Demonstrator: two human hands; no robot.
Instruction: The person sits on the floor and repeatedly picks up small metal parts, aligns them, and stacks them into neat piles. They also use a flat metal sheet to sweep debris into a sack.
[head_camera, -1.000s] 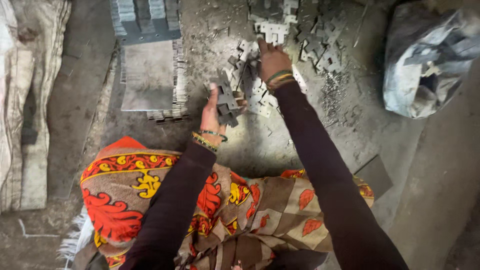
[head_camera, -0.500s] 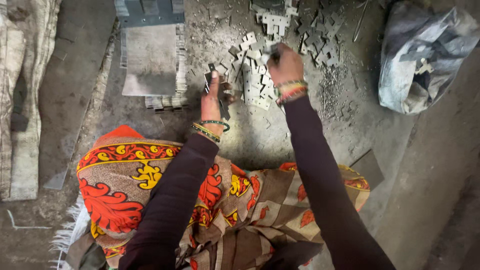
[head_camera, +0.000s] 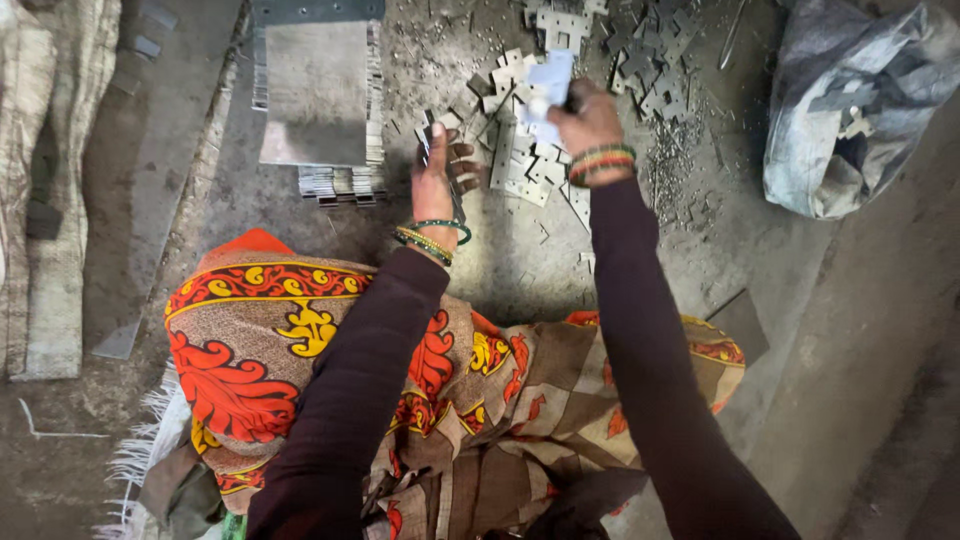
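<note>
The piece in the right hand is blurred, so its shape cannot be told. The left hand covers most of the thin stack it grips. The top edge of the frame cuts off the plate pile at upper centre and the scattered pieces beside it. The grey sack at upper right runs past the right edge. The sacking at far left is cut off too. Both elbows leave the frame at the bottom.
</note>
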